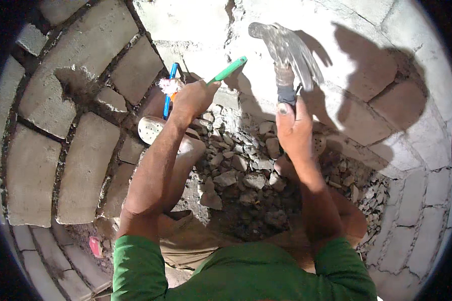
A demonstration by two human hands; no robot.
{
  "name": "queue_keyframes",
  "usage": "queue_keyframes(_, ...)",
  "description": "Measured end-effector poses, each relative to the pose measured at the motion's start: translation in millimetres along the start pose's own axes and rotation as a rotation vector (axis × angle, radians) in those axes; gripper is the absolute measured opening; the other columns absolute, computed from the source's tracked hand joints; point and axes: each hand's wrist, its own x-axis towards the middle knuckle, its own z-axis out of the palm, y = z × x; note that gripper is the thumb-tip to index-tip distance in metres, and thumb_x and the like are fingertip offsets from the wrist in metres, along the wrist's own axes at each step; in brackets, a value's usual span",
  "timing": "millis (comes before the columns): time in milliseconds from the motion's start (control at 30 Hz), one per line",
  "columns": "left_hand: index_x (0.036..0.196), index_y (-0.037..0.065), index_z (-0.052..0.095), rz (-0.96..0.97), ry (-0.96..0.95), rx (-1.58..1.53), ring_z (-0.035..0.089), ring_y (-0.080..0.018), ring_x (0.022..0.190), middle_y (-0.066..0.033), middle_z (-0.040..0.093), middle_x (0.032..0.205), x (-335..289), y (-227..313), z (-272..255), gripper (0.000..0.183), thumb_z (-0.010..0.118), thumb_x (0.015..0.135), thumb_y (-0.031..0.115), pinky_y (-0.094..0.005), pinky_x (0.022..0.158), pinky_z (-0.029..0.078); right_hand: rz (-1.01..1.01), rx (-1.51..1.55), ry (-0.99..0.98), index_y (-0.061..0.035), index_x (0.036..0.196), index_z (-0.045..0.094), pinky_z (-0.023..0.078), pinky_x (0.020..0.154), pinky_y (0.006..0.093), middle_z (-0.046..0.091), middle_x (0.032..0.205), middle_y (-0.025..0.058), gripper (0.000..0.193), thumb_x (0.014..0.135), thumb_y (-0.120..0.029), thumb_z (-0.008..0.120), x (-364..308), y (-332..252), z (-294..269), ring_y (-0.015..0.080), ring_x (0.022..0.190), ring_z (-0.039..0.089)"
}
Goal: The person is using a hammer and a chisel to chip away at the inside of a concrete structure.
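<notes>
My left hand (192, 103) is closed around a tool with a green handle (229, 69), which has a hole at its end and points up and to the right. Beyond the knuckles, against that hand, are a blue rod (170, 90) and a pink-and-white fluffy bundle (170, 86); whether they belong to the green tool I cannot tell. My right hand (293, 125) grips a claw hammer (285, 52) low on its dark, wrapped handle, thumb along the grip. The hammer's worn grey head is raised over the brightly lit stone, its round face to the left.
Broken stones and rubble (246, 175) lie between my legs. Pale perforated shoes (150, 129) are on my feet. Stone blocks (88, 165) with dark open joints spread on the left, and more paving (412, 195) on the right. A red scrap (95, 246) lies lower left.
</notes>
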Motion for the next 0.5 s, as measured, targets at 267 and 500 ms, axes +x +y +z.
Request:
queue_keyframes(267, 0.115, 0.016, 0.065, 0.12, 0.02, 0.107, 0.068, -0.042, 0.085, -0.0231, 0.068, 0.086, 3, -6, 7, 0.038, 0.037, 0.104, 0.039, -0.0552, 0.074, 0.053, 0.471, -0.033, -0.296, 0.0048, 0.098, 0.059, 0.05, 0.071, 0.0504, 0.065, 0.082, 0.0289, 0.049, 0.099, -0.044, 0.051, 30, 2, 26, 0.0499, 0.082, 0.063)
queue_keyframes(500, 0.105, 0.008, 0.068, 0.049, -0.024, -0.061, 0.067, -0.0443, 0.087, -0.0264, 0.068, 0.088, 9, -12, 4, 0.047, 0.039, 0.102, 0.044, -0.0556, 0.078, 0.051, -0.108, 0.08, 0.082, 0.0019, 0.095, 0.058, 0.05, 0.064, 0.0437, 0.065, 0.078, 0.0234, 0.026, 0.096, -0.024, 0.06, 34, -32, -13, 0.0433, 0.075, 0.064)
